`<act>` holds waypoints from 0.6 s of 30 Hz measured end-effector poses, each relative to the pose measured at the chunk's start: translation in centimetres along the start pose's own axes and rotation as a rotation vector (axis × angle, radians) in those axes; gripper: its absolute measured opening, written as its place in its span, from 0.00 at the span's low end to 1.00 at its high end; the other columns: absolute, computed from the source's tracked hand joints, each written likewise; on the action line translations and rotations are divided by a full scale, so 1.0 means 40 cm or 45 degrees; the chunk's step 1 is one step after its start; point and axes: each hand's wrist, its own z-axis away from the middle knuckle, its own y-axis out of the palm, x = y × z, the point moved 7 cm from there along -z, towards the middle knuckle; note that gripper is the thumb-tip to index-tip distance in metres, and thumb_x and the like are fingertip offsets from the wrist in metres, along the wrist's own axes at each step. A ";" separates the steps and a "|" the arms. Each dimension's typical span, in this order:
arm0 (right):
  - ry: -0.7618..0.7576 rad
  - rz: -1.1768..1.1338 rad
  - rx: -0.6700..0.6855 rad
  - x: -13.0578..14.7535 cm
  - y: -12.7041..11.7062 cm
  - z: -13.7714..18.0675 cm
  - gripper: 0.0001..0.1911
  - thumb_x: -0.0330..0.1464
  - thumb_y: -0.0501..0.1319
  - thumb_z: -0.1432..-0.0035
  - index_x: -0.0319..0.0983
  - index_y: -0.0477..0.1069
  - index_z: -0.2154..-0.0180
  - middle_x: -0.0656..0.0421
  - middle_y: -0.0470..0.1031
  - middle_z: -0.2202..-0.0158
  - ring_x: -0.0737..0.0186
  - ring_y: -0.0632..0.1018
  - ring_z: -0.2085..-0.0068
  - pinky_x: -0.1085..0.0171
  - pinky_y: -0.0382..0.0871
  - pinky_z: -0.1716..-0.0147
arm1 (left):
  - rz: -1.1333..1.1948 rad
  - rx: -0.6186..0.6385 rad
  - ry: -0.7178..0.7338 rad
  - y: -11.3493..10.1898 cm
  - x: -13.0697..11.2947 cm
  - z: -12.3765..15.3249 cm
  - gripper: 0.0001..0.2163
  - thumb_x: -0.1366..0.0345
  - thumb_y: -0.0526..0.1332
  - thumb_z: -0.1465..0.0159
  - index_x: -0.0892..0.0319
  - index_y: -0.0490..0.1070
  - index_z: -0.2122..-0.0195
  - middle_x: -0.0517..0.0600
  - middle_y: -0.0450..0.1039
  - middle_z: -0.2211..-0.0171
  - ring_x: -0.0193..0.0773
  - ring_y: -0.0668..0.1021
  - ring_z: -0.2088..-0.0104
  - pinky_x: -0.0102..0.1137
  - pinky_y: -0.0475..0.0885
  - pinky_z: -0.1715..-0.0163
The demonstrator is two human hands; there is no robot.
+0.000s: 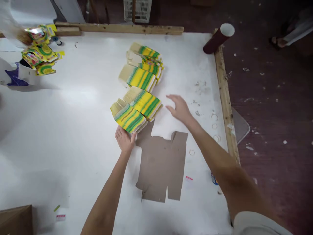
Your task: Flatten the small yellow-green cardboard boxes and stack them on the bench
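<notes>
Several fanned stacks of flat yellow-and-green printed cartons lie in a row on the white table (61, 130). My left hand (124, 140) grips the near edge of the nearest carton stack (128, 117), fingers curled under it. My right hand (179, 107) hovers open, fingers spread, just right of the second stack (143, 102). Further back lie the third stack (138, 77) and the fourth stack (146, 54). A flat brown cardboard blank (161, 163), unprinted side up, lies between my forearms.
A wooden rail (226, 104) edges the table on the right, another rail (119, 28) at the back. A dark red tube (218, 38) leans at the far right corner. Folded yellow-green boxes (40, 54) pile at the far left. A white crate (138, 9) stands behind.
</notes>
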 end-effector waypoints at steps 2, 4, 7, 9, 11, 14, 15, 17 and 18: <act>0.095 -0.009 0.168 0.002 0.066 0.223 0.27 0.38 0.59 0.37 0.33 0.67 0.39 0.44 0.70 0.40 0.44 0.70 0.39 0.46 0.65 0.38 | -0.016 0.029 -0.014 0.004 0.000 -0.003 0.45 0.37 0.46 0.36 0.79 0.55 0.35 0.77 0.63 0.41 0.65 0.66 0.39 0.54 0.58 0.38; 0.144 -0.025 0.257 0.039 0.115 0.413 0.28 0.39 0.63 0.39 0.37 0.68 0.40 0.46 0.69 0.39 0.45 0.71 0.40 0.48 0.68 0.42 | -0.039 0.054 -0.029 0.007 0.001 -0.006 0.43 0.40 0.48 0.35 0.79 0.55 0.35 0.77 0.62 0.40 0.65 0.65 0.38 0.54 0.57 0.37; 0.281 -0.005 0.310 0.104 0.156 0.585 0.30 0.38 0.67 0.42 0.39 0.68 0.40 0.46 0.71 0.44 0.43 0.74 0.46 0.47 0.71 0.48 | -0.071 0.055 -0.053 0.004 -0.002 -0.012 0.41 0.44 0.51 0.35 0.80 0.54 0.35 0.76 0.61 0.38 0.64 0.64 0.36 0.52 0.55 0.35; 0.383 -0.001 0.311 0.130 0.159 0.620 0.27 0.36 0.67 0.41 0.38 0.69 0.41 0.46 0.73 0.50 0.44 0.76 0.51 0.47 0.71 0.51 | -0.086 0.045 -0.053 -0.001 -0.012 -0.017 0.39 0.47 0.52 0.34 0.80 0.53 0.34 0.76 0.61 0.38 0.63 0.63 0.36 0.51 0.54 0.34; 0.453 -0.032 0.288 0.130 0.142 0.605 0.24 0.35 0.68 0.41 0.36 0.71 0.45 0.47 0.73 0.52 0.46 0.76 0.51 0.49 0.70 0.49 | -0.101 0.035 -0.042 -0.008 -0.026 -0.021 0.39 0.48 0.51 0.33 0.81 0.52 0.34 0.77 0.60 0.37 0.64 0.62 0.35 0.52 0.54 0.34; 0.551 -0.114 0.173 0.084 0.090 0.541 0.28 0.34 0.70 0.44 0.39 0.69 0.43 0.49 0.67 0.44 0.45 0.70 0.42 0.50 0.63 0.41 | -0.131 0.019 -0.023 -0.018 -0.044 -0.023 0.38 0.50 0.50 0.32 0.81 0.49 0.33 0.77 0.58 0.36 0.64 0.61 0.35 0.52 0.54 0.34; 0.630 -0.132 0.110 0.059 0.072 0.526 0.32 0.34 0.70 0.44 0.40 0.65 0.40 0.47 0.62 0.38 0.42 0.65 0.38 0.47 0.60 0.38 | -0.142 0.022 -0.009 -0.020 -0.049 -0.021 0.38 0.50 0.51 0.32 0.81 0.48 0.33 0.77 0.57 0.36 0.64 0.61 0.34 0.52 0.54 0.34; 0.888 -0.191 0.011 0.010 0.051 0.527 0.42 0.33 0.70 0.44 0.38 0.54 0.34 0.41 0.52 0.33 0.36 0.58 0.34 0.40 0.59 0.38 | -0.163 0.048 0.029 -0.021 -0.058 -0.015 0.39 0.50 0.52 0.33 0.81 0.47 0.32 0.77 0.57 0.36 0.63 0.61 0.34 0.52 0.54 0.33; 1.006 -0.232 -0.015 -0.004 0.052 0.542 0.45 0.33 0.70 0.45 0.37 0.51 0.32 0.39 0.51 0.33 0.34 0.58 0.34 0.39 0.60 0.40 | -0.175 0.067 0.051 -0.020 -0.061 -0.011 0.39 0.50 0.53 0.33 0.81 0.47 0.32 0.77 0.58 0.36 0.63 0.61 0.34 0.52 0.54 0.33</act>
